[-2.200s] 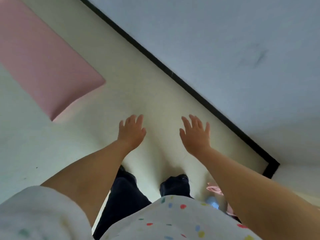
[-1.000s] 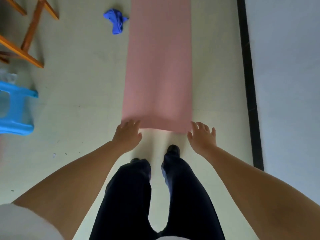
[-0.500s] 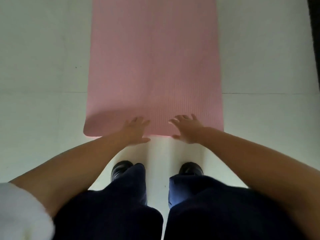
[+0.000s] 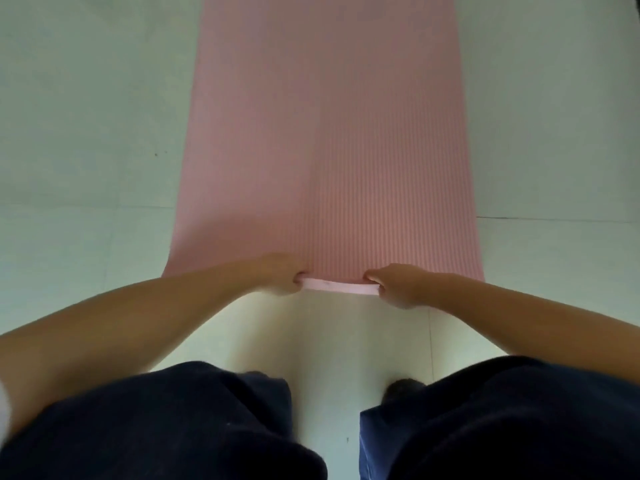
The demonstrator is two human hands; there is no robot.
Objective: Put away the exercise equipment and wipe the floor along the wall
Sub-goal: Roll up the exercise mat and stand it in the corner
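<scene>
Two hands meet the near end of a pink exercise mat (image 4: 325,133) that lies flat on the pale tiled floor (image 4: 76,133), running away from the person. The left hand (image 4: 278,277) grips that edge with its fingers curled round it, and the lifted strip of edge shows pale between the hands. The right hand (image 4: 398,287) grips the same edge, fingers curled likewise. Below, dark trouser knees (image 4: 166,420) frame a dark shoe (image 4: 403,389) on the floor.
</scene>
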